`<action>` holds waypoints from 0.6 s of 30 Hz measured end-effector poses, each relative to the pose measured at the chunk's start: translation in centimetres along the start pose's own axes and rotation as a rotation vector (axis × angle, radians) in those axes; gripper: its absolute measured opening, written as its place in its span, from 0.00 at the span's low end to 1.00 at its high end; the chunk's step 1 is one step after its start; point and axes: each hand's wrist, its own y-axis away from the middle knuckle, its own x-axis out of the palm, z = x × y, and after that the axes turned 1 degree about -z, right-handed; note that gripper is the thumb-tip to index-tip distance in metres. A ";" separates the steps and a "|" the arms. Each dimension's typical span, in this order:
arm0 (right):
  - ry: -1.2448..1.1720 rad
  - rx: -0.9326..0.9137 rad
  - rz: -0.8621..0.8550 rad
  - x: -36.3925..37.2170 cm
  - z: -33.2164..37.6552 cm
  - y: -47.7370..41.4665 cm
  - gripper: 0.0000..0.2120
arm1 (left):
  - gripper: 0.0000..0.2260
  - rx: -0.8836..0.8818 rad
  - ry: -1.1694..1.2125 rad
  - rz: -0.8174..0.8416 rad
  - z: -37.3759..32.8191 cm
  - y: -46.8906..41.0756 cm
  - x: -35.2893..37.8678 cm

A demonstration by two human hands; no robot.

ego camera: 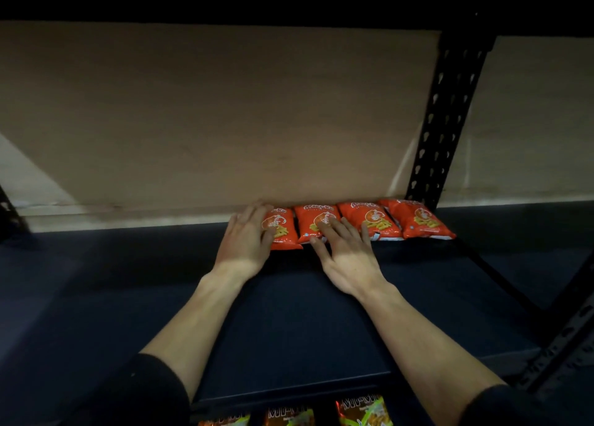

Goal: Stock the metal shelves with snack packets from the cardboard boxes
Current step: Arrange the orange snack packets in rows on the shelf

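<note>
**Head camera: flat palms squaring up the orange row**

I'm looking at four orange snack packets (369, 219) lying face up, side by side, in one row along the back edge of the dark blue shelf deck (289, 313). The row runs from 12 o'clock off toward 2 o'clock.

The left hand (246, 242) sits at 11 o'clock against the outer edge of the leftmost packet (286, 229). Its fingers are straight and relaxed with the thumb resting on the bag's face, and it grasps nothing. The right hand (345, 252) is spread flat. Its fingertips press the second packet (313, 223) and reach the lower edge of the third, and it grips nothing either.

My read is that this is tidying, not carrying. One hand closes the row from its open end while the other holds the bags down, and the free deck at 9 o'clock is left for more stock.

The deck looks smooth and painted, so I'd expect glossy, puffy bags to slide easily on it. Behind the row stands a beige wall (209, 120), and a black perforated upright (446, 120) rises at 1 o'clock by the last packet. The light is dim. At 6 o'clock, green-and-orange packets (363, 411) show on the tier below. I can't see any cardboard boxes.
</note>
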 end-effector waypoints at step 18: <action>0.040 0.026 0.017 0.0 0.3 -0.1 0.27 | 0.20 0.039 -0.331 0.083 -0.5 0.2 0.5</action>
